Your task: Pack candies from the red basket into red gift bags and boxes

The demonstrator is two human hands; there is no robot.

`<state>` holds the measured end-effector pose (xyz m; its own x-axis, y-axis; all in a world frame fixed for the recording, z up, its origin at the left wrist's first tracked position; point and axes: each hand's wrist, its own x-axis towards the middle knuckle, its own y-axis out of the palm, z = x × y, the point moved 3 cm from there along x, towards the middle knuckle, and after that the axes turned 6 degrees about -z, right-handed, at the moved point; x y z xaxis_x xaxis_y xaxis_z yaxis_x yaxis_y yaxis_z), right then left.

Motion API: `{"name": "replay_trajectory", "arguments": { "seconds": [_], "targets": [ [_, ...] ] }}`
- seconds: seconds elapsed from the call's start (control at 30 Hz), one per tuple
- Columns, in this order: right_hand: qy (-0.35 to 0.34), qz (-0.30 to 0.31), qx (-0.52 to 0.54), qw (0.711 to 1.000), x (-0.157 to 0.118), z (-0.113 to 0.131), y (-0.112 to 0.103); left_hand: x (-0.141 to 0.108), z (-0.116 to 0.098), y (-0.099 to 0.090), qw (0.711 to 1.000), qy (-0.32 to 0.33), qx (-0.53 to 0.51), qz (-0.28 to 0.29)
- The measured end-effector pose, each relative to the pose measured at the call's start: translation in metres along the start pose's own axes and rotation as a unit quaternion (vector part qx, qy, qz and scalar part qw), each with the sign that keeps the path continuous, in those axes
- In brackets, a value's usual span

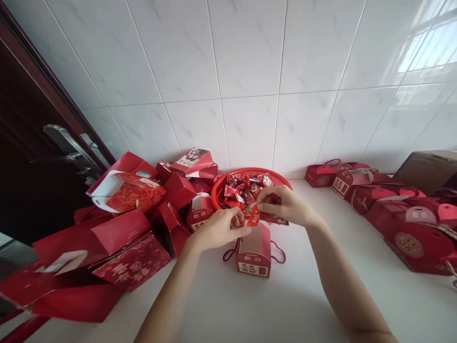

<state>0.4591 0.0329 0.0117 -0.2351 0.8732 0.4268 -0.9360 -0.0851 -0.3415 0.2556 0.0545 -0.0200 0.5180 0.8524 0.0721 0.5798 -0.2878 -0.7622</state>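
A small red gift box (253,259) with a beige top panel and white printed characters stands on the white table, with a red cord loop at each side. My right hand (283,206) pinches a small red packet (254,216) with gold lettering just above the box's top. At the box's upper left edge, my left hand (217,228) has its fingers curled and its thumb against the box; its exact grip is partly hidden. Directly behind, a red plastic basket (215,193) holds several red-wrapped candies (233,191).
Several red folded boxes (124,228) lie heaped on the left, and another small box (200,209) stands beside the basket. Closed red boxes with cords (410,238) line the right, near a brown carton (426,169). A tiled wall (250,128) rises behind; a dark door (32,105) is at left.
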Motion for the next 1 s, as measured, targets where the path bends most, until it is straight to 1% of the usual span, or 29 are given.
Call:
{"name": "replay_trajectory", "arguments": {
  "seconds": [0.07, 0.13, 0.3, 0.37, 0.5, 0.6, 0.77, 0.87, 1.0],
  "targets": [
    [-0.01, 0.022, -0.03, 0.999, -0.001, 0.0, 0.003, -0.001, 0.002, 0.005, 0.999, -0.001, 0.036, 0.024],
    [-0.011, 0.051, -0.053, 0.997, -0.001, -0.002, 0.008, 0.0, 0.003, 0.009, 0.998, 0.012, 0.048, 0.035],
    [0.004, 0.119, -0.087, 0.989, -0.002, -0.008, 0.025, 0.002, 0.004, 0.009, 0.998, 0.026, 0.056, 0.025],
    [0.004, 0.122, -0.083, 0.989, -0.002, -0.01, 0.029, 0.002, 0.004, 0.007, 0.998, 0.029, 0.045, 0.025],
    [0.042, 0.073, -0.075, 0.994, 0.0, -0.014, 0.028, 0.001, 0.003, 0.004, 0.998, 0.012, 0.051, 0.029],
    [0.062, 0.057, -0.065, 0.994, 0.0, -0.017, 0.03, 0.002, 0.002, 0.003, 0.997, 0.004, 0.07, 0.03],
    [0.051, 0.09, -0.048, 0.993, -0.002, -0.018, 0.047, 0.005, 0.005, 0.004, 0.998, 0.019, 0.029, 0.053],
    [0.042, 0.114, -0.091, 0.988, -0.002, -0.015, 0.052, 0.005, 0.008, 0.001, 0.997, 0.022, 0.024, 0.064],
    [0.082, 0.177, -0.178, 0.965, -0.005, -0.01, 0.047, 0.004, 0.01, -0.003, 0.997, 0.004, 0.049, 0.06]
  ]
}}
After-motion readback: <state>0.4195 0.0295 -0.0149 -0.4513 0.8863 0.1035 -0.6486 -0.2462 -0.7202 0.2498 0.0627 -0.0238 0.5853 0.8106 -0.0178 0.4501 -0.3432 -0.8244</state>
